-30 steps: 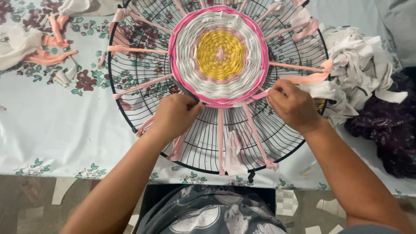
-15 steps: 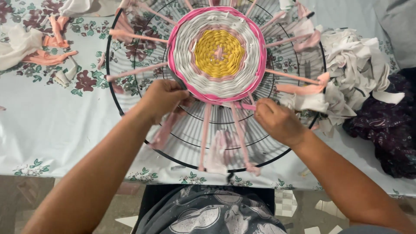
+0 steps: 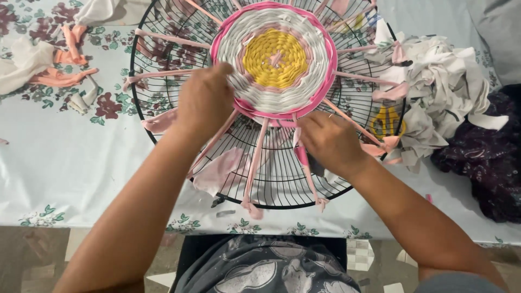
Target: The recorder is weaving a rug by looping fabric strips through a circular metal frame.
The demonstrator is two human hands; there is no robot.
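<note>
- I find the round woven mat (image 3: pixel 275 59) stretched at the centre of a black wire fan guard (image 3: pixel 163 122), which lies flat on the worktop (image 3: pixel 70 163) under a floral cloth. The mat has a yellow core, a white band and a pink outer ring.
- My left hand (image 3: pixel 205 99) rests knuckles-up on the mat's lower left edge, fingers curled down onto the weave; I judge it is pressing the rim rather than holding a loose piece.
- My right hand (image 3: pixel 330 142) sits just below the mat's lower edge, fingertips pinched on the pink fabric strip (image 3: pixel 300 153) where it meets a pale pink spoke (image 3: pixel 255 168).
- Judgement: the step is passing the strip over and under the spokes. To do it well, I would keep the left hand pinning the finished rows, alternate at each spoke, and pull the strip snug against the pink ring without dragging the spokes sideways.
- Risk noted: too much pull would cup the mat; too little leaves gaps.
- A heap of white fabric scraps (image 3: pixel 445 92) lies just beside the guard on the right, and orange strips (image 3: pixel 62 76) lie at far left.
</note>
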